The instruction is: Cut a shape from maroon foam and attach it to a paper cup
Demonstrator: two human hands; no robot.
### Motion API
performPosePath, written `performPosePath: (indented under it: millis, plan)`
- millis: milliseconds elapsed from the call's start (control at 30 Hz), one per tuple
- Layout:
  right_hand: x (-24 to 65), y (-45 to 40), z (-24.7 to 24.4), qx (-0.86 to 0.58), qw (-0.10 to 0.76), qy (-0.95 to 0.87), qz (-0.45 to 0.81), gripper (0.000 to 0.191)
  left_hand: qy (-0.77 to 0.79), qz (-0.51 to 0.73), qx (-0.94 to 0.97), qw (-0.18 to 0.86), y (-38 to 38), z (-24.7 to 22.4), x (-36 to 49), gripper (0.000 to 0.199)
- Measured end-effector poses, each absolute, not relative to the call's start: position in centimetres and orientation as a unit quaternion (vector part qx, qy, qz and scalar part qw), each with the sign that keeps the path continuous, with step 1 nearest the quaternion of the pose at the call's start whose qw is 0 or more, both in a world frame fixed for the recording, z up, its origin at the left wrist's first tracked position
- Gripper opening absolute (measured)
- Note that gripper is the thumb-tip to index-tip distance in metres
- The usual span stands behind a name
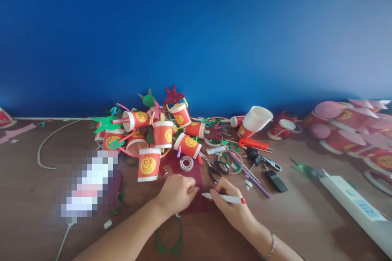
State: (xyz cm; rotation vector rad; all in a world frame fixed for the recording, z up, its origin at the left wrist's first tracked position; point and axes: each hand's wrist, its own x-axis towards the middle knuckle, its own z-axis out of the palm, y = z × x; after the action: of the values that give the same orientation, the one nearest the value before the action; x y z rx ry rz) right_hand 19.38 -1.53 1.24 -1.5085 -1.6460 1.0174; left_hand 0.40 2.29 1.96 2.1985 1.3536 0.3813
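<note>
My right hand (232, 204) holds a white marker (230, 199) with a red end. The pale tip points left, toward my other hand. My left hand (177, 191) is closed in a loose fist over a dark red sheet (197, 208); what its fingers hold, if anything, is hidden. Just beyond that hand a roll of tape (186, 163) lies on the sheet. Black-handled scissors (219, 167) rest above my right hand. In front of my left hand stands a red and white paper cup (149, 164) with a yellow emblem.
Decorated paper cups (163, 133) with straws and animal cut-outs crowd the back. Stacked white cups (255, 120) stand right of centre. Keys (254, 157), a red-orange cutter (254, 143), a power strip (352, 200) and more cups (352, 120) lie rightward. A blurred-out device (88, 187) with a cable lies left.
</note>
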Motion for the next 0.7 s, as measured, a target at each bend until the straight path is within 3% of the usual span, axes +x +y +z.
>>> performPosePath:
  millis: [700]
  plan:
    - [19.72,-1.52,0.76,-0.567,0.340,-0.636,0.398,0.020,0.500,0.137,0.818,0.248,2.29,1.77,0.37,0.036]
